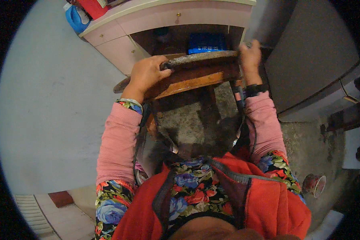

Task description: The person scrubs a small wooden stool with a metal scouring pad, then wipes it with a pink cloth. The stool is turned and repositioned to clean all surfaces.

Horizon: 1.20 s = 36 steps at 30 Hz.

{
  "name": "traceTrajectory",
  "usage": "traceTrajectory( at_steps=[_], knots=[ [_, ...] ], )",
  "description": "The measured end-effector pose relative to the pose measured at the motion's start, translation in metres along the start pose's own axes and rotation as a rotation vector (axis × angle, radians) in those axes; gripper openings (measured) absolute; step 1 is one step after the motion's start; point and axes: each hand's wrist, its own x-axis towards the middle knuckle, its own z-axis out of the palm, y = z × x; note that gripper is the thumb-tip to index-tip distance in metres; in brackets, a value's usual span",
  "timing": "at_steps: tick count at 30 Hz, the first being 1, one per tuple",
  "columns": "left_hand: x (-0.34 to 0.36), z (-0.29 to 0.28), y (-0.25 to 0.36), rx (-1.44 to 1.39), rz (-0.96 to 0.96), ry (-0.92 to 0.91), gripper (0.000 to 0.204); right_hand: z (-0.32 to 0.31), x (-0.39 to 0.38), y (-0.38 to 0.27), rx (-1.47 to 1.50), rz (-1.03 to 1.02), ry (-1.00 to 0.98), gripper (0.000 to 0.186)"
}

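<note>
Head view: left hand has hold of a tilted wooden tabletop, right in front of the drawered counter. Right hand is at the other end, can't tell if gripping. Probably a shifting step; next move likely needs both sides steady.
</note>
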Motion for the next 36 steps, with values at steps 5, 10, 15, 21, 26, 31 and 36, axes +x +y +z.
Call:
traceTrajectory(
  at_steps=[5, 10, 15, 21, 26, 31, 36],
  knots=[
    [0.010, 0.000, -0.001, 0.000, -0.003, -0.061, 0.032, 0.062, -0.025, -0.029, -0.145, -0.593, -0.228, 0.024],
    [0.014, 0.000, -0.001, 0.043, 0.018, 0.009, 0.034, 0.045, 0.036, 0.022, -0.047, -0.259, -0.240, 0.032],
    [0.010, 0.000, 0.004, 0.054, 0.039, 0.049, 0.033, 0.006, 0.067, 0.055, -0.313, 0.030, -0.066, 0.031],
    [0.005, 0.001, 0.007, 0.023, 0.043, 0.021, 0.034, 0.048, -0.005, -0.016, -0.047, -0.461, -0.246, 0.028],
    [0.009, 0.004, -0.002, -0.006, -0.021, -0.026, 0.034, 0.033, 0.035, 0.013, -0.128, -0.153, -0.287, 0.034],
    [0.009, 0.007, -0.006, 0.040, 0.011, 0.032, 0.034, 0.014, 0.050, 0.023, -0.100, -0.019, -0.192, 0.032],
    [0.007, 0.005, -0.003, 0.046, -0.037, -0.043, 0.037, 0.061, -0.010, -0.030, -0.168, -0.619, -0.176, 0.023]
  ],
)
